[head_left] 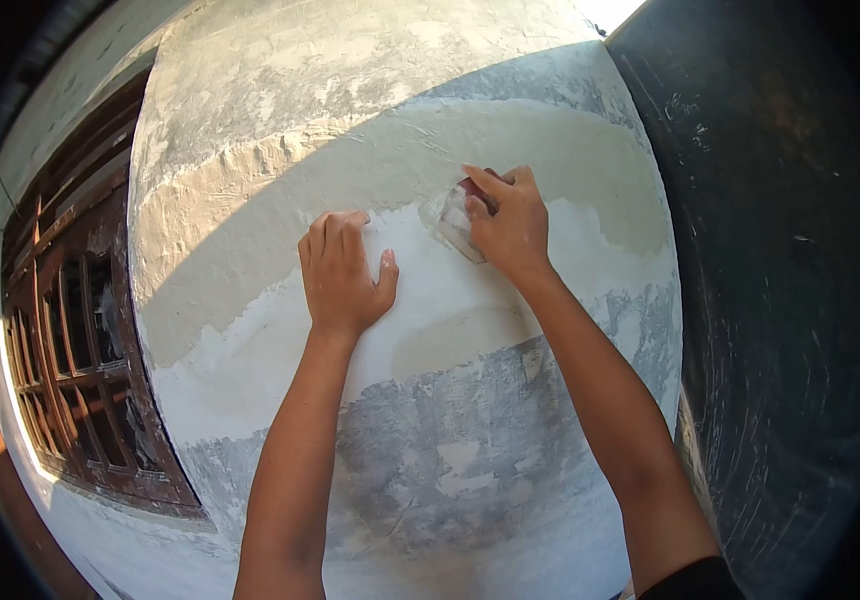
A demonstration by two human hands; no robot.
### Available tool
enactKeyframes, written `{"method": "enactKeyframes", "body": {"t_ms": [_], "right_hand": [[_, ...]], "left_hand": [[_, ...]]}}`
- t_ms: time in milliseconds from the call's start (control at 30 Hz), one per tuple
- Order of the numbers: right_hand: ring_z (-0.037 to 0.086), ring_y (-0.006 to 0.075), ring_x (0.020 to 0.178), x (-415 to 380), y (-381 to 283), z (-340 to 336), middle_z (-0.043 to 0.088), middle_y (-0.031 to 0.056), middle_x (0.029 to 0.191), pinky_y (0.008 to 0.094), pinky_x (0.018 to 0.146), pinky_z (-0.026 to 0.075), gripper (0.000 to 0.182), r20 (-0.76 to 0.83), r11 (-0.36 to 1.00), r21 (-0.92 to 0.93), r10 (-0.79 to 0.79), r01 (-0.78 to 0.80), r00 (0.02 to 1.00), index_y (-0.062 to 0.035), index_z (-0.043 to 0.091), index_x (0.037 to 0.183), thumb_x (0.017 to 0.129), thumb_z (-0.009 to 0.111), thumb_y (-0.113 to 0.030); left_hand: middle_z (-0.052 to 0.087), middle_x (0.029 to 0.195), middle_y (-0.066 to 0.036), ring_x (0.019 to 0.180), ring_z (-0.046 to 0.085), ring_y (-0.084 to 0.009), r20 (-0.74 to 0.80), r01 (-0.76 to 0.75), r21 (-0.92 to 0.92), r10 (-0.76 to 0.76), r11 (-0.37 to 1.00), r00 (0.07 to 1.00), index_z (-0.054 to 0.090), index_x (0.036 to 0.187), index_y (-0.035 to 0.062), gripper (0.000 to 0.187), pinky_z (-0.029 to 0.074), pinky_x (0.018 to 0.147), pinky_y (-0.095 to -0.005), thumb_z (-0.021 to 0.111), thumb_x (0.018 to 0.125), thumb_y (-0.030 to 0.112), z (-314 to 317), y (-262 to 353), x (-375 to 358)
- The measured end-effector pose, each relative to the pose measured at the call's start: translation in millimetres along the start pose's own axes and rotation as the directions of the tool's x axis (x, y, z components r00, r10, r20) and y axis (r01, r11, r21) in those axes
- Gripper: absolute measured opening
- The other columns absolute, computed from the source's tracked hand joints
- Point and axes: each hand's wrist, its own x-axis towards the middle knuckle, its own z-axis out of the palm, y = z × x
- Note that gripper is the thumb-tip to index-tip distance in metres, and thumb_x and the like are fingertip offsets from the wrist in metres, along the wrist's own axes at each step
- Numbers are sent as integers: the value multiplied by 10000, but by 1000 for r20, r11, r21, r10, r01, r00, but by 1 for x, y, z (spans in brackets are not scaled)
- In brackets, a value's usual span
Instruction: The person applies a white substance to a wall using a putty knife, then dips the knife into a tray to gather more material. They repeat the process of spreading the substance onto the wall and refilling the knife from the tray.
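A grey wall (430, 440) fills the middle of the head view, with bands of pale and white filler across it. My right hand (515, 228) is closed round the dark red grip of a putty knife (455, 218). Its wide, filler-smeared blade lies against the wall where the white and beige bands meet. To the left of the knife, my left hand (338, 275) rests on the white band, fingers slightly bent and thumb apart, holding nothing. Small white smears show on its fingertips.
A brown wooden window frame (85, 370) with bars stands at the left. A dark upright panel (770, 250) closes off the right side. Sunlight falls on the upper left of the wall, with a curved shadow edge below it.
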Motion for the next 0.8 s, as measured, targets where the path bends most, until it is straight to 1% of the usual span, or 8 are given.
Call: {"method": "enactKeyframes", "body": {"t_ms": [133, 267, 400, 467, 533, 600, 700, 800], "right_hand": [[631, 284, 867, 25, 9, -12, 545, 133, 997, 385, 808, 514, 367, -211, 961, 125, 271, -249, 939, -197, 719, 1142, 785, 704, -112], [634, 257, 872, 10, -13, 4, 553, 116, 989, 378, 811, 514, 363, 80, 1000, 22, -17, 16, 997, -154, 714, 1149, 792, 680, -95], [624, 279, 890, 40, 18, -10, 549, 121, 988, 367, 840, 508, 356, -186, 951, 64, 310, -303, 932, -216, 726, 1128, 788, 683, -121], [627, 283, 909, 29, 11, -7, 551, 118, 987, 368, 844, 508, 356, -190, 959, 91, 282, -269, 940, -223, 730, 1120, 783, 690, -115], [634, 274, 904, 10, -8, 2, 556, 109, 986, 368, 821, 513, 354, -16, 994, 106, 22, -20, 1000, -177, 725, 1130, 791, 681, -87], [638, 277, 900, 11, -1, 3, 557, 111, 980, 372, 809, 516, 360, 22, 999, 21, 28, -29, 999, -177, 723, 1135, 787, 691, -89], [629, 289, 863, 28, 23, -8, 548, 120, 996, 387, 816, 513, 380, -237, 966, 70, 257, -247, 937, -224, 720, 1143, 776, 720, -127], [622, 284, 871, 12, 5, 0, 546, 111, 1003, 381, 811, 509, 370, -141, 988, 117, 114, -98, 983, -179, 714, 1155, 790, 704, -113]], "left_hand": [[538, 1123, -131, 1135, 474, -316, -3, -11, 11, 11, 1000, 1000, 489, 1172, 54, 474, 345, 948, -433, 644, 748, 199, 4, -4, 0], [538, 1130, -127, 1167, 466, -320, -4, -15, 17, 15, 1000, 1000, 493, 1168, 52, 468, 343, 957, -439, 642, 750, 198, 2, -2, 2], [538, 1137, -125, 1181, 461, -324, 7, -21, 22, 21, 1000, 1000, 497, 1163, 49, 464, 344, 958, -445, 642, 750, 201, 4, -5, 1], [538, 1137, -127, 1176, 463, -324, 15, -20, 20, 20, 1000, 1000, 500, 1159, 48, 460, 344, 957, -445, 640, 750, 204, 5, -3, 2], [538, 1137, -127, 1172, 464, -323, 11, -12, 17, 12, 1000, 1000, 501, 1158, 48, 460, 343, 958, -443, 640, 749, 205, 3, -1, 4], [538, 1137, -128, 1168, 465, -321, 22, -14, 16, 14, 1000, 1000, 501, 1158, 47, 460, 342, 959, -441, 639, 749, 205, 2, -1, 1], [535, 1136, -128, 1159, 466, -320, -6, -24, 30, 24, 999, 1000, 503, 1156, 47, 461, 341, 957, -440, 639, 744, 202, 4, -5, 2], [534, 1137, -128, 1152, 466, -317, 5, -25, 15, 25, 1000, 1000, 501, 1158, 46, 463, 342, 952, -439, 638, 743, 197, 4, -2, 3]]}}
